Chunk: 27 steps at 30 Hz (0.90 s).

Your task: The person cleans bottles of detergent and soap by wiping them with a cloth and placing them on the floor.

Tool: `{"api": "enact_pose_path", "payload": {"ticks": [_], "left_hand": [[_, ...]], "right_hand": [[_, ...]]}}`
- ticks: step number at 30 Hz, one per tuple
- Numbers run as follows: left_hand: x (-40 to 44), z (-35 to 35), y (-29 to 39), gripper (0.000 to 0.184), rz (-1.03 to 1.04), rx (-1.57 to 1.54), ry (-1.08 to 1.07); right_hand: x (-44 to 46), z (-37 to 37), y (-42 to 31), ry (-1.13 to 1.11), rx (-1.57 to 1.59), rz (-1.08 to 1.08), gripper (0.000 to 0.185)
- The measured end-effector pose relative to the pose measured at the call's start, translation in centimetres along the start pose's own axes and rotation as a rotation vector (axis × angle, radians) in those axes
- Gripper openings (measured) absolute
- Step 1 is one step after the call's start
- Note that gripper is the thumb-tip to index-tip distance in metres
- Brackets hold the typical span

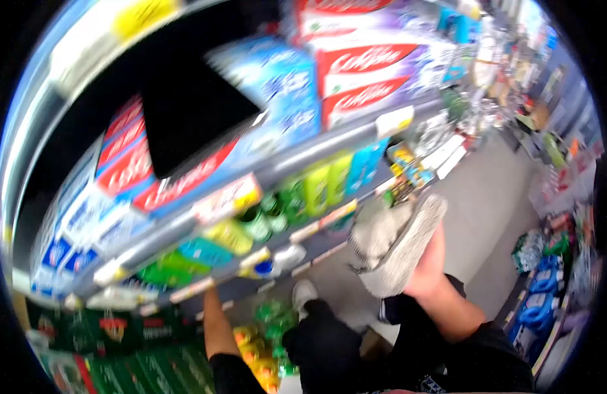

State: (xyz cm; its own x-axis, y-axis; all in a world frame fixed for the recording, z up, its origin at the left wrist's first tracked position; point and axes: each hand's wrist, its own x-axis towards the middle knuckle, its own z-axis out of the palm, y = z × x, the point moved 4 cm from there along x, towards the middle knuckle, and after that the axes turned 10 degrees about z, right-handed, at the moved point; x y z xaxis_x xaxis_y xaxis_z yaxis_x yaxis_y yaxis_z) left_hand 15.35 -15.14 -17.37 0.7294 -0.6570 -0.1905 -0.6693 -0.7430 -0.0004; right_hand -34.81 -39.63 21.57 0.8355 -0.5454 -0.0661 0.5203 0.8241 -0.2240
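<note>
My right hand [427, 266] is closed around a grey-beige ribbed cloth [405, 253]. The cloth is folded into a thick curved band with a rounded lump beside it, held out over the aisle floor. On the other side, my left forearm [219, 328] reaches up to the lower shelf edge. The left hand's fingers are hidden at the shelf, so I cannot see what they touch. Close to that arm are green bottles or packs [175, 266] on the shelf. Red and white Colgate toothpaste boxes [366, 79] fill the shelf above.
Green cartons [142, 368] stand low at the left, near yellow bottles [254, 358] on the floor. Blue bottles [538, 308] line a low shelf at the right. Grey floor [487, 190] runs down the aisle between. A black area covers part of the upper shelf. Much is blurred.
</note>
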Motion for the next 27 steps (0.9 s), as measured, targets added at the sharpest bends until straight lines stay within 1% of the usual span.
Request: {"api": "enact_pose_path", "payload": {"ticks": [1, 4, 5, 7, 10, 13, 14, 17, 18, 22, 25, 27], "left_hand": [[0.9, -0.1, 0.1, 0.052, -0.015, 0.005, -0.02], [3.3, -0.8, 0.6, 0.052, -0.027, 0.021, -0.048], [4.1, -0.9, 0.6, 0.052, -0.033, 0.022, -0.045], [5.0, -1.3, 0.9, 0.052, -0.036, 0.013, -0.035], [6.1, -2.0, 1.9, 0.052, -0.021, -0.009, -0.004], [6.5, -2.7, 2.5, 0.052, -0.008, -0.042, 0.034], [6.7, -3.1, 2.7, 0.052, -0.006, -0.059, 0.05], [6.3, -4.8, 3.7, 0.052, 0.01, -0.112, 0.12], [6.2, -5.4, 4.1, 0.052, 0.019, -0.137, 0.147], [5.0, -8.4, 5.6, 0.052, 0.065, -0.252, 0.265], [3.3, -11.7, 6.7, 0.052, 0.111, -0.389, 0.371], [1.6, -14.8, 8.0, 0.052, 0.153, -0.492, 0.439]], "right_hand": [[0.0, -0.4, -0.5, -0.038, 0.011, 0.031, 0.066], [-0.4, -1.7, -1.3, 0.163, 0.034, -0.017, 0.073], [-0.3, -1.5, -1.2, 0.092, 0.036, 0.023, 0.071], [-0.2, -2.0, -0.8, 0.109, 0.07, 0.041, 0.07], [0.0, -2.1, -0.4, -0.03, 0.042, 0.073, 0.07], [0.3, -1.7, 0.3, -0.132, 0.093, 0.097, 0.067], [0.4, -0.9, 0.7, -0.127, 0.086, 0.1, 0.065], [0.4, -2.3, 0.8, -0.128, 0.074, 0.09, 0.063], [0.3, -2.4, 0.9, -0.093, 0.07, 0.098, 0.061], [0.2, -1.7, 1.4, -0.141, 0.059, 0.096, 0.059], [0.5, -2.2, 2.2, 0.02, 0.002, 0.104, 0.06], [0.7, -2.9, 2.3, 0.019, -0.029, 0.112, 0.067]]}}
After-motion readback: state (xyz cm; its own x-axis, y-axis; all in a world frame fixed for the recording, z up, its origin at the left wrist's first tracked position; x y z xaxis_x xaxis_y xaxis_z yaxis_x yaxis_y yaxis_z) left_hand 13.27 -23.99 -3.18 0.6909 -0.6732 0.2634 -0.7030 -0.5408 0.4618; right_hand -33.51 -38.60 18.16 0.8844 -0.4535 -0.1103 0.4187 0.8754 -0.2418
